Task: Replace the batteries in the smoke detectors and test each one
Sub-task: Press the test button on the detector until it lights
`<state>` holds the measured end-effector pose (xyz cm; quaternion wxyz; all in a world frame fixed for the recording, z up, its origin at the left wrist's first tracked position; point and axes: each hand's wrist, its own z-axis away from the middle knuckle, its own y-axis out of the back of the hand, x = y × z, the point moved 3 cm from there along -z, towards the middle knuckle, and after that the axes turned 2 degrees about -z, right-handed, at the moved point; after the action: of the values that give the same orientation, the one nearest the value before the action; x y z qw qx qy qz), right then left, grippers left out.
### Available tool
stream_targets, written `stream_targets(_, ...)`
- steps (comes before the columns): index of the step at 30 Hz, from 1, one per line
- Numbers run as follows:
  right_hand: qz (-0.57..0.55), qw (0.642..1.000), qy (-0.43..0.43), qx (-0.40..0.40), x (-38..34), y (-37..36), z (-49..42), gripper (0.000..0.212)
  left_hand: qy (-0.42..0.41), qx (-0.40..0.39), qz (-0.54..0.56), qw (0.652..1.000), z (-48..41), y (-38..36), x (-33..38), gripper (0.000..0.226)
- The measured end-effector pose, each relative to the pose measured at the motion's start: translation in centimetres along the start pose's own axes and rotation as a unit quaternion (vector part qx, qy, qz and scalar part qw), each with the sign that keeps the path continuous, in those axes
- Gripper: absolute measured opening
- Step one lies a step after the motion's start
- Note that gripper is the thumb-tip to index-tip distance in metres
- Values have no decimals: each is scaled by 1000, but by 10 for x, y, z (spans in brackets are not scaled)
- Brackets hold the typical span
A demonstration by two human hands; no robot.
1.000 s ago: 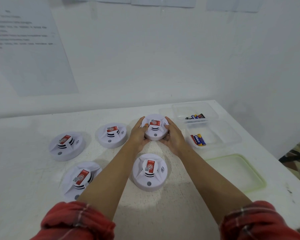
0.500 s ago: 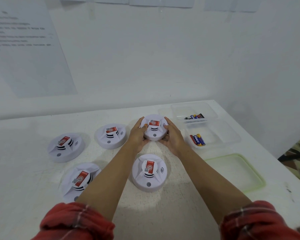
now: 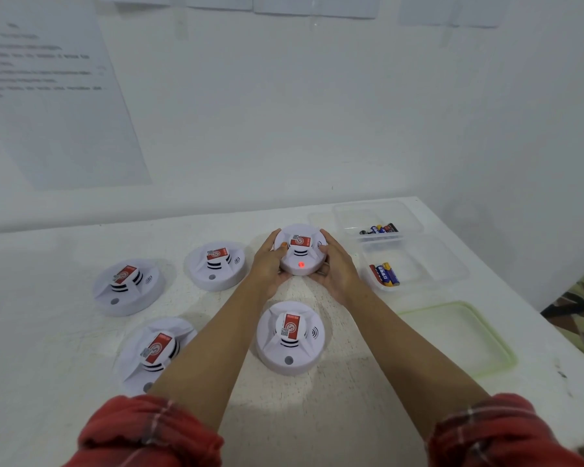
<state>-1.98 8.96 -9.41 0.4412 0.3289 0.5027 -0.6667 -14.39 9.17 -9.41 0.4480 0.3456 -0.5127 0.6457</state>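
While resting flat on the counter (image 3: 48,332) at upper centre of the frame, held from both sides: smoke detector (image 3: 300,254), round, red label up, red light (image 3: 301,264) glowing on its near edge. Left hand (image 3: 267,264) curled round the left rim, thumb lying on top beside the label. Right hand (image 3: 338,269) wrapped round the right rim, fingers bent against the side. Round body, so no long axis to mind; lies straight ahead between the two hands, each equally near.

Judging by the light, probably the test step on this unit. Cannot tell whether a button is being pressed.

Just below in the frame, between the forearms: second detector (image 3: 290,337). Off to the left: third detector (image 3: 216,264), fourth detector (image 3: 127,286), and at lower left fifth detector (image 3: 154,352); no lights showing on any.

To the right, far tub (image 3: 368,210) holding loose batteries (image 3: 380,229); near tub (image 3: 429,261), just beside the right hand, holding a few more. Lower right, green-rimmed lid (image 3: 459,338) lying flat.

For fresh batteries, shortest reach from the right hand.
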Motion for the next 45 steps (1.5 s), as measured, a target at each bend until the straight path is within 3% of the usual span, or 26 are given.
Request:
stream_targets(13,24,1000,5,13,-1,0,4,37,12,19,-14,1000,-2,2,0,39)
stream_targets(18,130,988,44,64,-9,0,5,31,-29,32,-71,997,6,-7,6,29)
stream_targets(24,234,965,89,74,-10,4,4,28,-114,82,-283,949,11,-9,9,33)
stream_targets(30,314,938,99,105,-5,0,-3,30,-111,82,-361,922,6,-5,10,22)
stream_targets(33,367,918,89,124,-1,-1,-7,28,-108,97,-395,907,-1,-1,12,38)
stream_targets(37,410,896,75,154,-9,-5,2,36,-92,105,-443,886,5,-1,17,36)
stream_targets(39,462,872,79,145,-15,-13,14,39,-111,114,-406,900,13,4,26,20)
stream_targets(42,549,810,166,122,-24,-37,39,43,-188,163,-346,904,32,34,60,33)
stream_targets(45,519,818,249,4,-24,-77,46,51,-166,126,-327,922,44,82,85,49)
